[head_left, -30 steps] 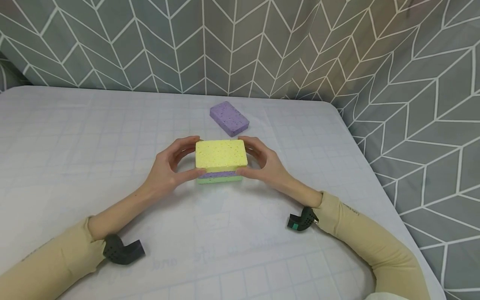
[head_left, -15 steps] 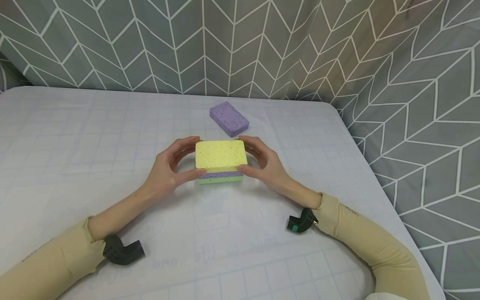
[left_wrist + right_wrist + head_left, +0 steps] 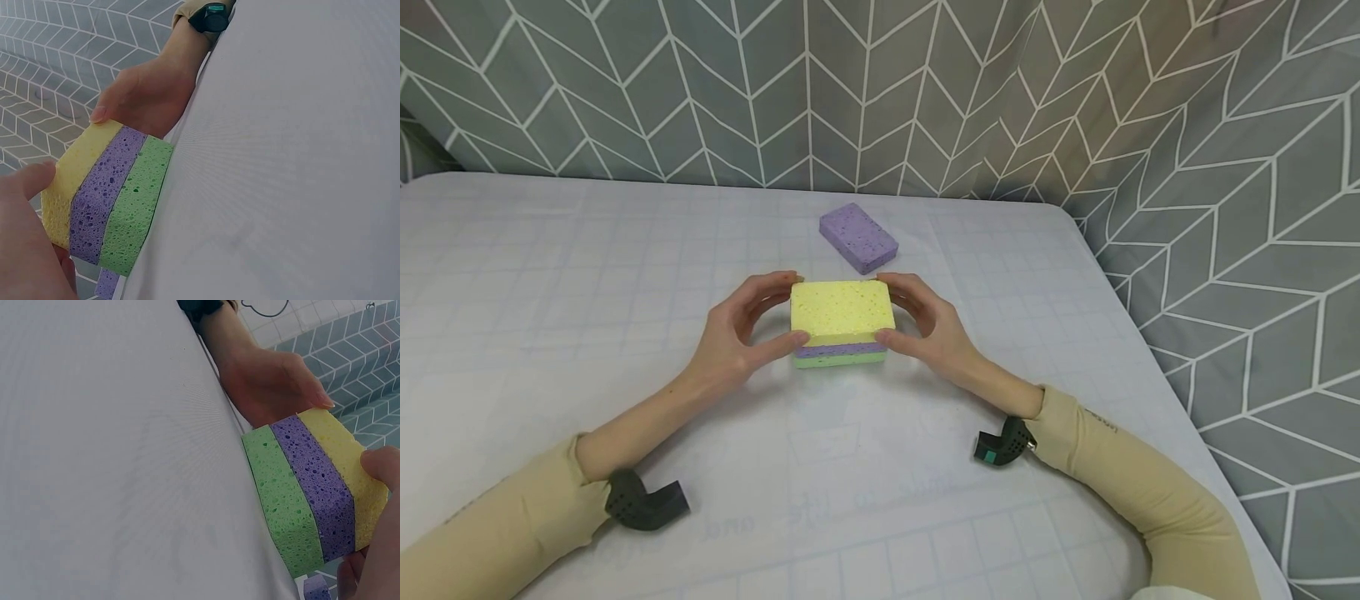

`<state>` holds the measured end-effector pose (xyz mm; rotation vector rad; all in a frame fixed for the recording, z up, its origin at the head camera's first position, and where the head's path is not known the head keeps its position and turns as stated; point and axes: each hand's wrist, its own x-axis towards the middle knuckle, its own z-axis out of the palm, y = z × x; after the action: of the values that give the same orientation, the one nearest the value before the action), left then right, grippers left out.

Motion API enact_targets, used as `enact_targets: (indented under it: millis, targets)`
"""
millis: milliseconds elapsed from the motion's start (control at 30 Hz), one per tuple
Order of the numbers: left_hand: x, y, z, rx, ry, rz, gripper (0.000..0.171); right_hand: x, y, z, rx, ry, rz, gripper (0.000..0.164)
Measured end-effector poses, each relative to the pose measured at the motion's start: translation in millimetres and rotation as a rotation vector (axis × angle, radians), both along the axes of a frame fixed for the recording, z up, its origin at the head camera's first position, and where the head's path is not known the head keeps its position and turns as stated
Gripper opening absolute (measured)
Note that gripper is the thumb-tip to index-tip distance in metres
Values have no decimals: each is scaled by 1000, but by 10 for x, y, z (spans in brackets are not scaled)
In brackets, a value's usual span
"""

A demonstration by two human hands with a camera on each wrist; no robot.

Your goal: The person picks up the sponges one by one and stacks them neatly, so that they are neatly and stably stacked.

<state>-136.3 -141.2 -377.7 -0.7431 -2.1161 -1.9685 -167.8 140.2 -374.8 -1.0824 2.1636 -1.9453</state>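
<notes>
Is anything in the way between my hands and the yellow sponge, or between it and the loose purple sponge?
Nothing visible: your left hand and right hand both hold the yellow sponge. Between it and the loose purple sponge I see no other object, though your right fingers come close to that gap.

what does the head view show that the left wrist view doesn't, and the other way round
Only the head view: the left sleeve and the dark device on the left wrist.
Only the left wrist view: the short left end of the sponge stack.
Both: the stack's yellow, purple and green layers, gripped between left hand and right hand; the loose purple sponge, partly visible in the second; white tabletop; patterned backdrop.
</notes>
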Motion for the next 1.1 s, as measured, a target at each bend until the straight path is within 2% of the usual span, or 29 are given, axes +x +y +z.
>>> enact_targets:
  millis: [133, 900, 1100]
  targets:
    - [5, 5, -1, 22, 13, 1, 64, 2, 4, -3, 4, -1, -4, 64]
    - [33, 6, 16, -16, -8, 25, 63, -11, 12, -22, 4, 16, 0, 65]
    - [34, 12, 6, -25, -15, 31, 62, -7, 10, -21, -3, 38, -11, 60]
